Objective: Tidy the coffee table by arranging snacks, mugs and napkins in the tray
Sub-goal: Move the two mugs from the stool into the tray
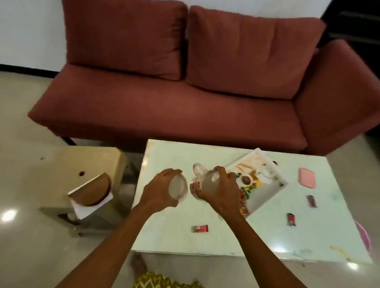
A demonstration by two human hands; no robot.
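My left hand (160, 191) grips a white mug (179, 187) from the side, its mouth tilted toward me. My right hand (220, 189) holds a second white mug (199, 184) with a red pattern and a handle, just left of the tray. Both mugs hover over the pale green coffee table (224, 233) and almost touch. The white tray (268, 194) with a printed food picture lies at an angle right of my hands, a red snack packet (244, 207) at its near corner. More red snack packets lie loose on the table: packet (199, 228), packet (291, 219), packet (312, 201).
A pink flat object (307, 181) lies at the table's far right, another pink thing (363, 237) at its right edge. A beige side stool (73, 173) on the left carries a wooden napkin holder (92, 190) with white napkins. A red sofa (187, 88) stands behind.
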